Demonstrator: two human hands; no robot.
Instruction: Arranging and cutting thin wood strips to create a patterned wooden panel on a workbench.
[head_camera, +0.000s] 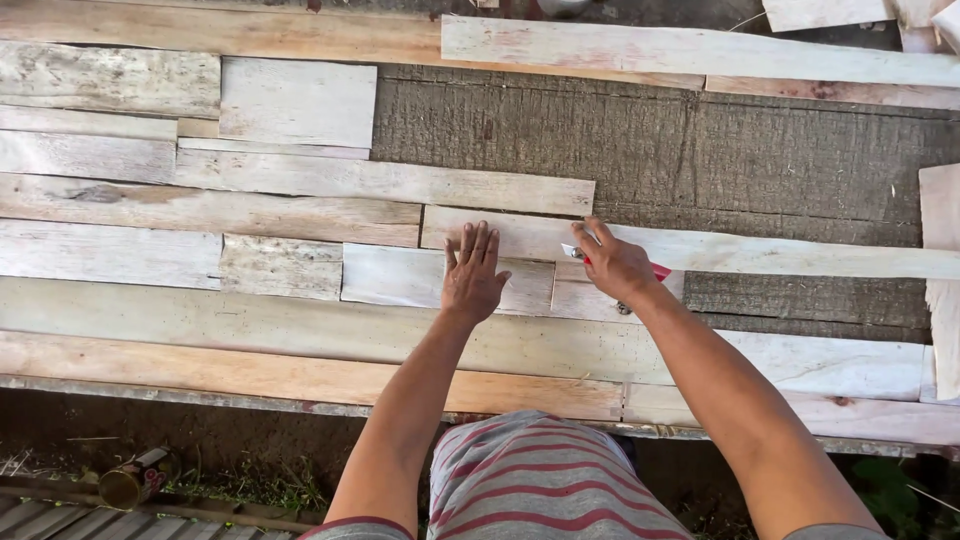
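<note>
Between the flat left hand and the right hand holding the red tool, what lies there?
Only bare wood: the pale plank runs between the left hand and the right hand with its red tool, in the head view.

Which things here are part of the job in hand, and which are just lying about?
In hand:
left hand flat on short whitewashed plank
right hand holding red-handled tool on long pale plank

Lying about:
loose boards top right
can on ground
</note>
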